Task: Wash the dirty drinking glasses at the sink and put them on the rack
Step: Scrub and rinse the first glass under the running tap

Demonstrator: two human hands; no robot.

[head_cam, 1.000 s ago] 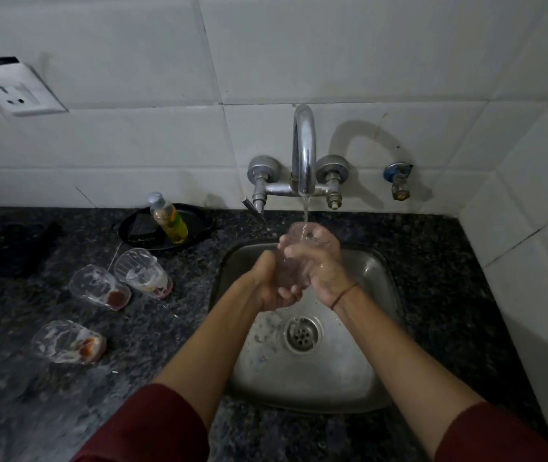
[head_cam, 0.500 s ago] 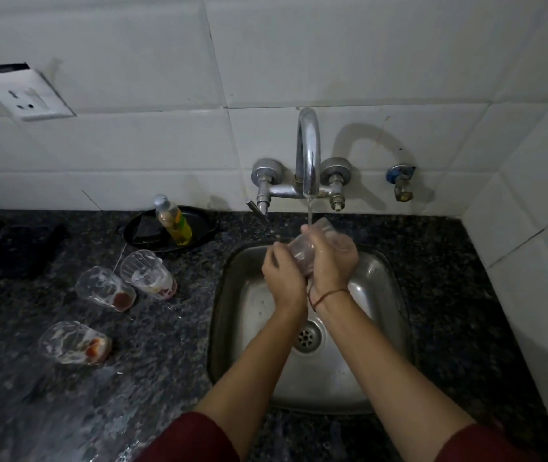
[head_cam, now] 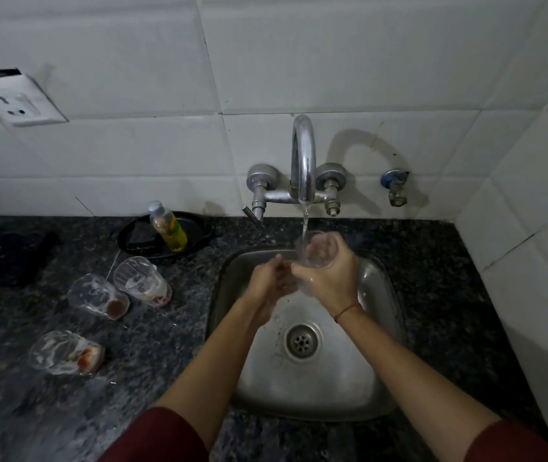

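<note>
Glass [head_cam: 315,250] turned upright under tap [head_cam: 304,161], right hand [head_cam: 330,278] gripping, granite counter [head_cam: 166,345]

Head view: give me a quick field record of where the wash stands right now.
tap: running, stream falling into the held glass
held glass: clear glass, mouth up over the sink
right hand: grip around the glass
left hand: beside it, touching near the glass base
waiting: three dirty glasses on the counter, left of sink
soap: bottle on black tray
rack: not in view
</note>
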